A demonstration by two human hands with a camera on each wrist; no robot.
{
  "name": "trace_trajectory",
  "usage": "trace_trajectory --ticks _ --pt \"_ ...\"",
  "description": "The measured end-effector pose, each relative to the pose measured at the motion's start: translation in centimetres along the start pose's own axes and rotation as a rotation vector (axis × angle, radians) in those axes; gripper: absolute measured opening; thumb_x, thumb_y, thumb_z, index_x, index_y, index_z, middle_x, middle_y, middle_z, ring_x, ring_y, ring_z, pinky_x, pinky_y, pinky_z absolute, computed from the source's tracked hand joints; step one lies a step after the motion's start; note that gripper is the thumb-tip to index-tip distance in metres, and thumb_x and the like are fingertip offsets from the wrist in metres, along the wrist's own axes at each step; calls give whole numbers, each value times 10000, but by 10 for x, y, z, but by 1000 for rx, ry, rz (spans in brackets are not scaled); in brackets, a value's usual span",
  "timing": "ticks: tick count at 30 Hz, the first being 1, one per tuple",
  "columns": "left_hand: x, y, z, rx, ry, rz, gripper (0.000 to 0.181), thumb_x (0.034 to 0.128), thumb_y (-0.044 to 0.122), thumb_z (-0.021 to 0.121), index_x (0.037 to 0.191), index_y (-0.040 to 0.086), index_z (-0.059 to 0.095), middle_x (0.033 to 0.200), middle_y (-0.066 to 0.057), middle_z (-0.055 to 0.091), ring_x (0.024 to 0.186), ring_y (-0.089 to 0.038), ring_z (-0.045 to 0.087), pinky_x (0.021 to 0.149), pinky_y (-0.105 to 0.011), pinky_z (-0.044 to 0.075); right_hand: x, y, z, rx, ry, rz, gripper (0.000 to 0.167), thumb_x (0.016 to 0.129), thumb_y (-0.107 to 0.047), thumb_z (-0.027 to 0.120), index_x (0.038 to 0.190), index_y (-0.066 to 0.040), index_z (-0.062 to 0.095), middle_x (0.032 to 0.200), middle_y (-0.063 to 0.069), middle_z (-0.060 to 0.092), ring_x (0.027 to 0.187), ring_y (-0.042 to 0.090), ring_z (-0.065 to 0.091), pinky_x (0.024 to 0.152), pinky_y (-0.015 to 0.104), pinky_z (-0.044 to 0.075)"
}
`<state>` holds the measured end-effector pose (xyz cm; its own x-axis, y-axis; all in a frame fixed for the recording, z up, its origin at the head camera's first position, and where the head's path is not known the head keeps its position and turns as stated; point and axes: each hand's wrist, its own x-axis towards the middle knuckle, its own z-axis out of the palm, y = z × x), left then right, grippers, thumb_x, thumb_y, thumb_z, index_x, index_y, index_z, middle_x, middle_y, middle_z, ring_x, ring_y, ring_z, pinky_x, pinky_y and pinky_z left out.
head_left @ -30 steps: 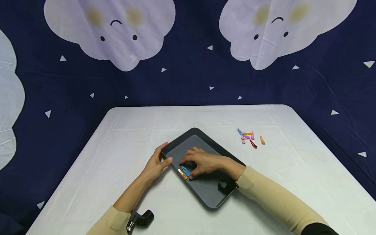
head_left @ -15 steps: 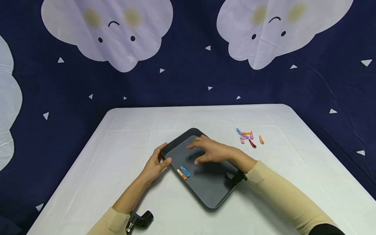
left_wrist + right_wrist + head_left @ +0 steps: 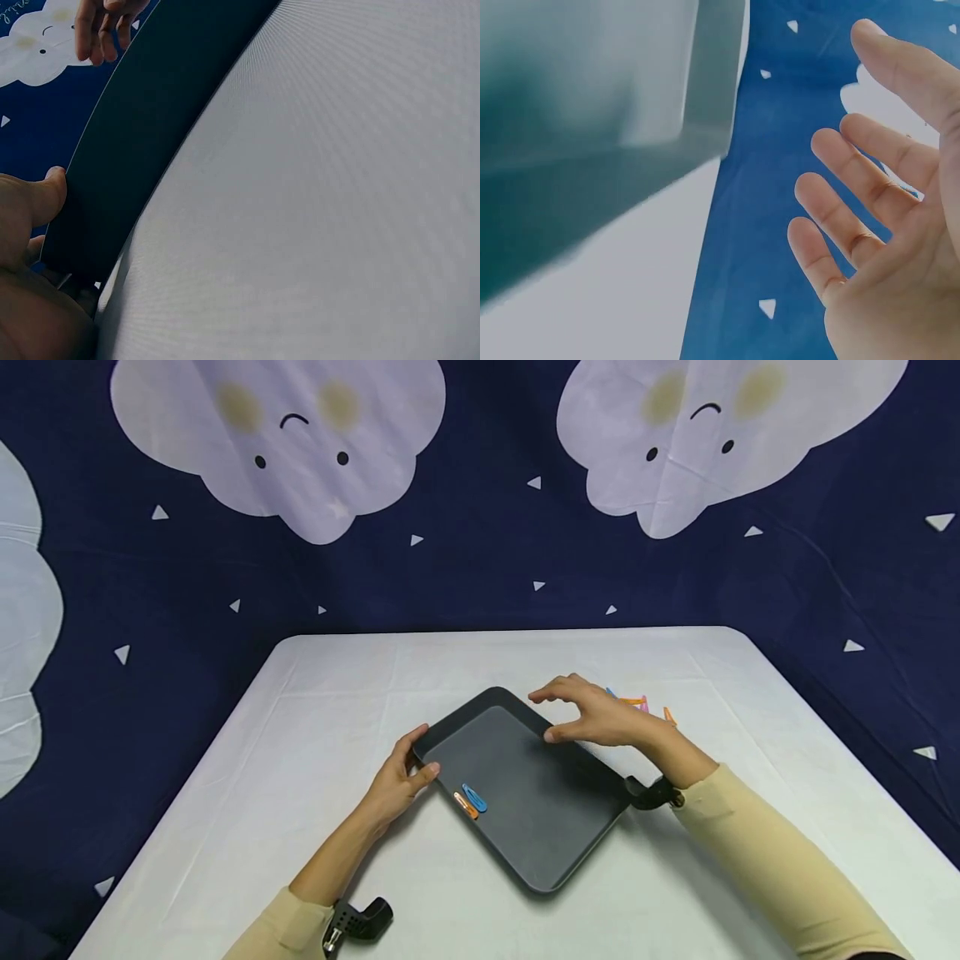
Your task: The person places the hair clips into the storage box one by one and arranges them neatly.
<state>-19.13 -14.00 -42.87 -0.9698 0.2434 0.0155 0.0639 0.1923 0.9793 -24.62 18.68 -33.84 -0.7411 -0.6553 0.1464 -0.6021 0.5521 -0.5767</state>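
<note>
A grey tray (image 3: 536, 852) is gripped at its left corner by the left hand (image 3: 400, 779), the rim held between thumb and fingers. The right hand (image 3: 600, 714) is held near the tray's far right rim, its fingers (image 3: 836, 217) spread wide. Inside the tray, a blue clip (image 3: 474, 797) and an orange clip (image 3: 466, 806) are placed side by side along the left wall; other clips (image 3: 633, 701) are partly hidden by the right hand on the bench (image 3: 225, 827)
</note>
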Motion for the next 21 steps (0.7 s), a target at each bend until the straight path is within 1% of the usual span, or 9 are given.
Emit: trace_trajectory --ticks 6,11,14,15,18,19,21 --pt "0 0 1 -2 5 -5 656 932 77 562 1488 124 217 1543 -222 220 1454 -352 159 1173 -478 197 -16 17 -14 -9 49 39 574 800 -296 750 1314 -146 541 1265 7 564 1146 204 455 923 428 414" --pt "-1 2 2 -15 5 -9 656 929 62 561 1487 123 221 1542 -229 219 1455 -347 156 1170 -471 207 -30 32 -24 -14 96 104 580 806 -319 743 1319 -148 534 1288 26 558 1149 226 461 928 461 420" --pt "-1 2 2 -23 6 -9 653 929 55 560 1484 131 225 1540 -228 223 1455 -343 160 1162 -468 227 -38 40 -31 20 117 183 569 801 -338 745 1311 -190 540 1279 25 539 1177 260 450 725 431 525" --pt "-1 1 2 -25 8 -10 653 928 55 561 1484 132 227 1539 -225 228 1454 -340 163 1161 -467 232 -41 42 -32 19 122 195 563 803 -345 742 1309 -198 541 1280 33 538 1186 272 455 721 415 525" --pt "-1 1 1 -26 8 -10 651 929 53 559 1483 129 226 1537 -223 235 1453 -338 171 1155 -472 246 -48 50 -37 14 142 216 536 812 -341 735 1296 -203 550 1273 55 540 1198 295 462 742 404 515" --pt "-1 1 1 -26 9 -10 652 928 54 560 1484 125 226 1536 -222 238 1453 -336 174 1156 -471 245 -50 53 -38 4 149 208 529 817 -330 732 1294 -188 553 1274 66 549 1196 296 471 838 416 480" --pt "-2 1 1 -24 9 -7 654 928 54 560 1485 114 222 1535 -221 240 1452 -335 176 1158 -475 241 -54 58 -41 -25 175 210 520 813 -319 737 1282 -174 565 1260 55 576 1182 265 494 957 413 385"
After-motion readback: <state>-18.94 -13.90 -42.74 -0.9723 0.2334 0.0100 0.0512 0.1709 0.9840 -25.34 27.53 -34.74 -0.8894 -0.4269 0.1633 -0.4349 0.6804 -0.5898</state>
